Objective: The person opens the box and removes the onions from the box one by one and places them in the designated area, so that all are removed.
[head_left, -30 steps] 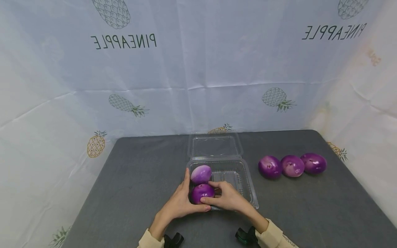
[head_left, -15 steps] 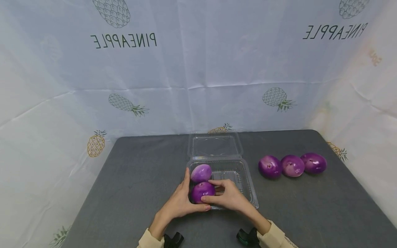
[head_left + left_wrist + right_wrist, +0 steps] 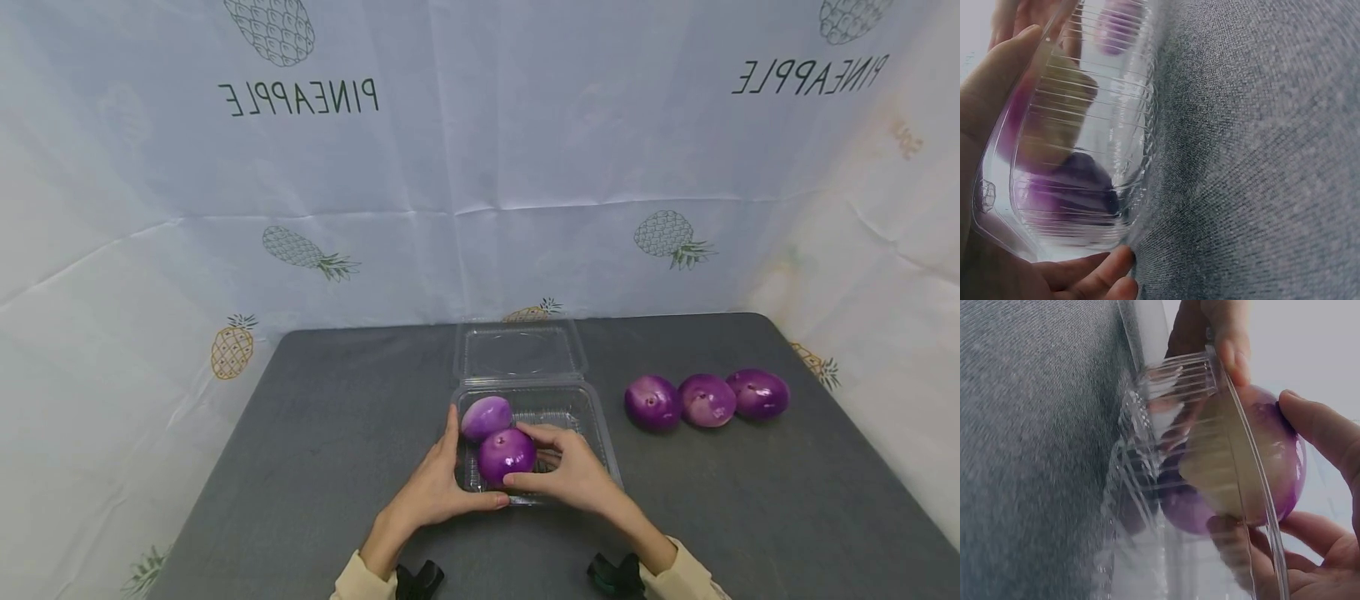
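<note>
A clear plastic clamshell box point(image 3: 577, 408) lies in the head view with its lid point(image 3: 521, 350) folded back. My left hand point(image 3: 431, 492) holds its front left corner, thumb along the front rim and fingers along the left side. My right hand point(image 3: 570, 471) grips a glossy purple onion point(image 3: 506, 457) between thumb and fingers, over the front of the box. In the right wrist view this onion point(image 3: 1272, 456) shows a pale yellowish underside and stands partly above the rim. Behind it, a second purple onion point(image 3: 486, 418) sits in the box's back left.
Three more purple onions, a left one point(image 3: 653, 403), a middle one point(image 3: 707, 401) and a right one point(image 3: 758, 394), lie in a row on the dark grey table point(image 3: 360, 392), right of the box. A pineapple-print cloth point(image 3: 480, 167) hangs behind the table.
My right hand has moved the held onion slightly right and away from me, up from the box's front left. My left hand and the other onions have stayed put.
</note>
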A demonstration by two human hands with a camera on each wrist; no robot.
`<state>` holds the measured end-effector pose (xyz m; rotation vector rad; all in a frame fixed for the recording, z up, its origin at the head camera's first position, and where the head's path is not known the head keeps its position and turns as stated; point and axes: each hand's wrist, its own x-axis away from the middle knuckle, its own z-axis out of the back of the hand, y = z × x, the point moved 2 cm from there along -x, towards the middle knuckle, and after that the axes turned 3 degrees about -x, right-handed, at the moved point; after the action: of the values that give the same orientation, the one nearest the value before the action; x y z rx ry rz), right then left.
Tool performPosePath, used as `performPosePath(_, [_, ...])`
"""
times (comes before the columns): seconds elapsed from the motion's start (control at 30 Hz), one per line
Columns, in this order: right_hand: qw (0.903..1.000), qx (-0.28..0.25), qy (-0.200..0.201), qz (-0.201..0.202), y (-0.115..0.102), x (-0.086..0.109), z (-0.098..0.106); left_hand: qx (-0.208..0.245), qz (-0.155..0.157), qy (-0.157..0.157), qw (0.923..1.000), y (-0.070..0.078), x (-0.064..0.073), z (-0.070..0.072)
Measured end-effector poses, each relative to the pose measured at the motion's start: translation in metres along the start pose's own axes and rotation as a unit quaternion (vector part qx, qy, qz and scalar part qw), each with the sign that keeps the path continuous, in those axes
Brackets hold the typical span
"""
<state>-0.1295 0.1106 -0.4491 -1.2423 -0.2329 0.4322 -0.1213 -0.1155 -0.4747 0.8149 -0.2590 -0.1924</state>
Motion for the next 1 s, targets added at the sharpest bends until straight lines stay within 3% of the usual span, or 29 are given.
performPosePath(0.4, [0.9989, 0.010, 0.045, 0.009, 0.001, 0.012, 0.021, -0.005, -0.005, 0.000, 1.0000, 0.000, 0.001, 0.000])
performPosePath(0.67, [0.9937, 0.048, 0.098, 0.023, -0.003, 0.025, 0.039, -0.008, -0.018, 0.005, 0.9998, -0.001, 0.002, 0.000])
performPosePath(1.0, [0.9861, 0.090, 0.132, 0.045, -0.012, 0.041, 0.061, -0.010, -0.023, 0.011, 0.9996, 0.000, 0.002, 0.001])
